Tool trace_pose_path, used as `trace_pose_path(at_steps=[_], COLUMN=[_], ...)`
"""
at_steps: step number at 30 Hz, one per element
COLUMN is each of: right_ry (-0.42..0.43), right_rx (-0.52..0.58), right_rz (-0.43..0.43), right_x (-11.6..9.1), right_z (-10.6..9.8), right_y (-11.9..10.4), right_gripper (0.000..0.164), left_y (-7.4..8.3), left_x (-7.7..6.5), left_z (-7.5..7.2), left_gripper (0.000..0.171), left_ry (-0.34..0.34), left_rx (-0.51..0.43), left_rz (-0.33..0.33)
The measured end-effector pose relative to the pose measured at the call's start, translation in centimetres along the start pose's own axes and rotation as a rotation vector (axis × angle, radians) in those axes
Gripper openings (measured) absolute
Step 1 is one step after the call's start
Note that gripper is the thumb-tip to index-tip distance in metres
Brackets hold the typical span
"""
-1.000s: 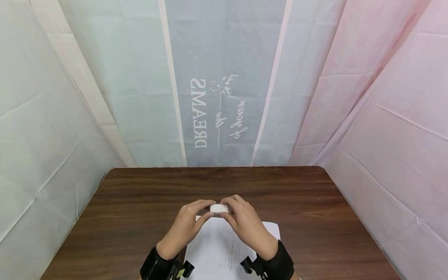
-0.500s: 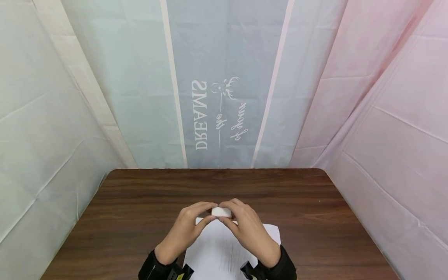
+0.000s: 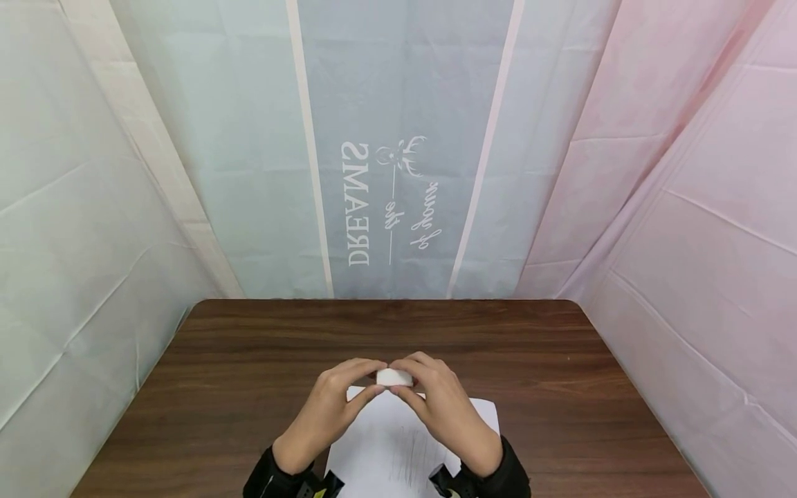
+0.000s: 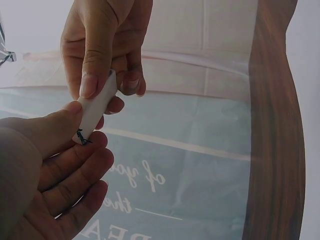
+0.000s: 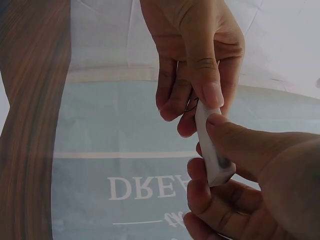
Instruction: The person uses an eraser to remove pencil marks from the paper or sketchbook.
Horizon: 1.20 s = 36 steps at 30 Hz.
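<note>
White block [image 3: 395, 377] was btwn both hands, approx. over the far edge of the paper [image 3: 373, 443], and looked to be up off the table [image 3: 249, 353] (wrist views had cloth [image 3: 398, 83] right behind it, tho height was hard to call).

L hand [image 3: 330, 401] pinched one end: thumb on the near face, index opposite, gap down to block thickness; its other fingers were off it, loosely bent. R hand [image 3: 443, 404] pinched the other end, thumb on the near face, fingers behind, partly hidden. Thumb tips sat just beside each other.

Main risk imo: slip/drop. Hold was fingertip-only, no palm backing, so one hand releasing w/o the other taking the load could've done it. 2nd: uneven push from the two ends could've twisted it out of line; if brittle (material n/a from pics), maybe a snap. 3rd: dark squiggle [image 4: 81, 137] at L end, thread or ink, couldn't tell; if thread, it might've snagged a finger. Thumbs that close could also have blocked each other on any regrip.
</note>
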State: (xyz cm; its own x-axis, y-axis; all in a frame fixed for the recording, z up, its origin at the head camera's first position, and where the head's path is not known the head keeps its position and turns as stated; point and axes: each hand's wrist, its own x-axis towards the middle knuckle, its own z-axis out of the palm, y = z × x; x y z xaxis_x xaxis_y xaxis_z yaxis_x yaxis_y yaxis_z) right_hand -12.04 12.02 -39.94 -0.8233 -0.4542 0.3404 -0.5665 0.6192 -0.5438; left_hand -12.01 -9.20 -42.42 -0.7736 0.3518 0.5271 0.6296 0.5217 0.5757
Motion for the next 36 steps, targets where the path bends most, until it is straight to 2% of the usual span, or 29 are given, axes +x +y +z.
trace_pose_path(at_steps=[7, 15, 20, 28, 36], right_ry=[0.034, 0.016, 0.019, 0.034, 0.061], right_rx=[-0.020, -0.002, -0.012, -0.006, -0.006], right_rz=[-0.037, -0.014, 0.032, 0.058, 0.085], right_x=[0.1, 0.0, 0.1, 0.1, 0.3], right_z=[-0.1, -0.2, -0.4, -0.6, -0.6], right_y=[0.0, 0.3, 0.6, 0.7, 1.1], right_gripper=[0.027, 0.026, 0.024, 0.025, 0.028], left_y=[0.0, 0.0, -0.3, -1.6, -2.6], left_x=[0.0, 0.0, 0.0, -0.2, -0.3], left_z=[0.0, 0.1, 0.2, 1.2, 2.0], left_gripper=[0.030, 0.031, 0.031, 0.038, 0.042], left_ry=[0.011, 0.021, 0.022, -0.099, -0.211], left_rx=[-0.007, -0.001, 0.016, 0.050, 0.056], left_rz=[0.006, -0.010, -0.046, -0.181, -0.221])
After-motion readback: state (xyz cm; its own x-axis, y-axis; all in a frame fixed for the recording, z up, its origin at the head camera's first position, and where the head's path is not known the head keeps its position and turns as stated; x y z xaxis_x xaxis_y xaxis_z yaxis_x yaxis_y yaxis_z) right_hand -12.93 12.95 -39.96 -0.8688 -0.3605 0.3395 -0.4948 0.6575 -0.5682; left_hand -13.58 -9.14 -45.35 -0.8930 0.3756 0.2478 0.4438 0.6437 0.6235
